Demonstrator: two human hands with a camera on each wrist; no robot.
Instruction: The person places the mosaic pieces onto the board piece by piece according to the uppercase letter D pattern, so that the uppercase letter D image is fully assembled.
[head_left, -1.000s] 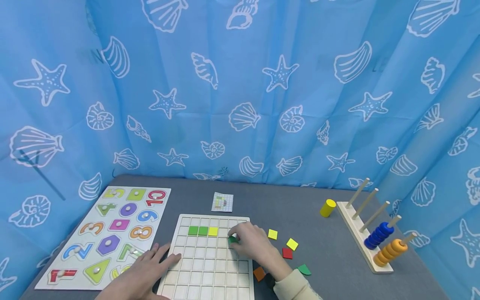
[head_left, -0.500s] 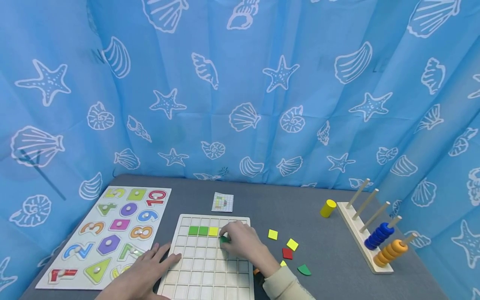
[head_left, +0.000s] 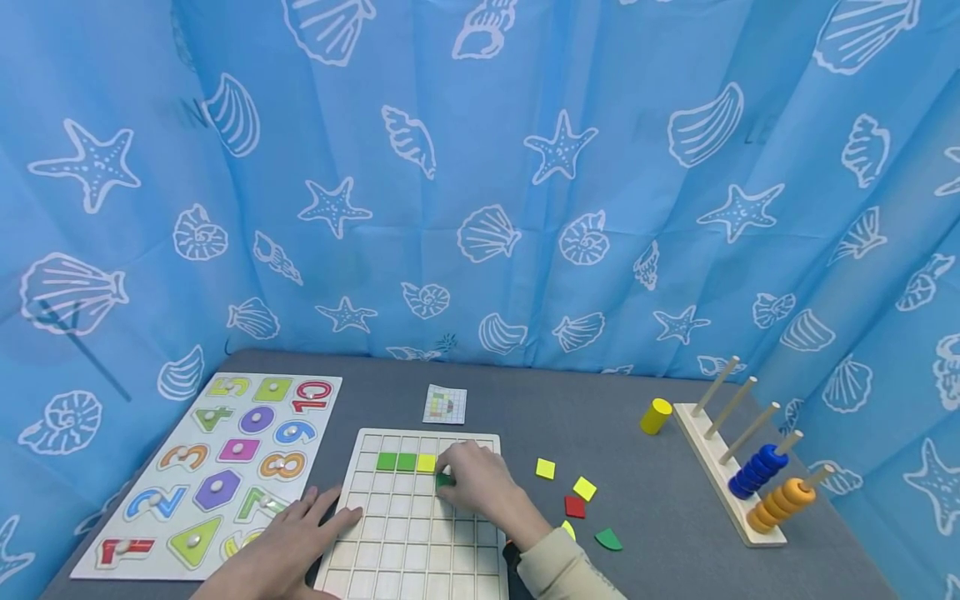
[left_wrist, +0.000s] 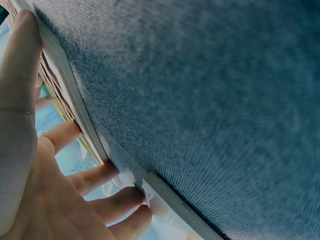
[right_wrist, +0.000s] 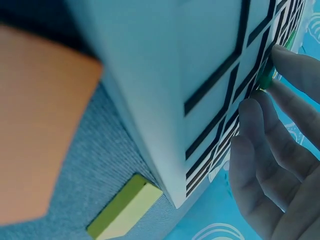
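A pale wooden grid board lies on the dark grey table. In its upper part, two green square tiles and a yellow square tile sit in a row. My right hand is over the board just right of the yellow tile, pinching a green tile between thumb and index finger. The tile's full outline is hidden by the fingers. My left hand rests on the board's left edge with fingers spread; the left wrist view shows its thumb against the rim.
Right of the board lie loose yellow, red and green tiles. A pattern card lies behind it. At left is a number puzzle; at right, a yellow cylinder and a peg stand with blue and orange rings.
My right hand has moved left over the board with the green tile, most of it in the first half second, and is now beside the yellow tile. My left hand has stayed put.
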